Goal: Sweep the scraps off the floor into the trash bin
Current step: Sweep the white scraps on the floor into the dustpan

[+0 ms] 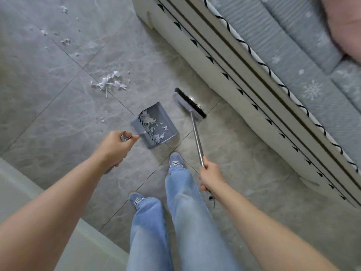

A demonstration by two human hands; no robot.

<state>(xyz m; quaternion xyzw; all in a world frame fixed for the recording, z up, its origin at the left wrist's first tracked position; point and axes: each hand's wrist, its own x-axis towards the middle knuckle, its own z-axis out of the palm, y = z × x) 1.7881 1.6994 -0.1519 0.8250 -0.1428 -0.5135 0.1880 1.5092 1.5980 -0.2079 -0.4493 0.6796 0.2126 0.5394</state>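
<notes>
Head view: the left hand [115,147] has its fingers curled round the dustpan [154,125] handle, and the right hand [210,176] grips the broom [190,103] pole. Scraps [109,82] lie piled on the tiled floor [48,118] beyond the pan, with more scattered farther off and some already in it. They look paper-light and flimsy, likely to skitter on the glossy tile, so short, gentle strokes suit. The pan looks like rigid plastic, the pole smooth metal, the bristles dark and stiff.
</notes>
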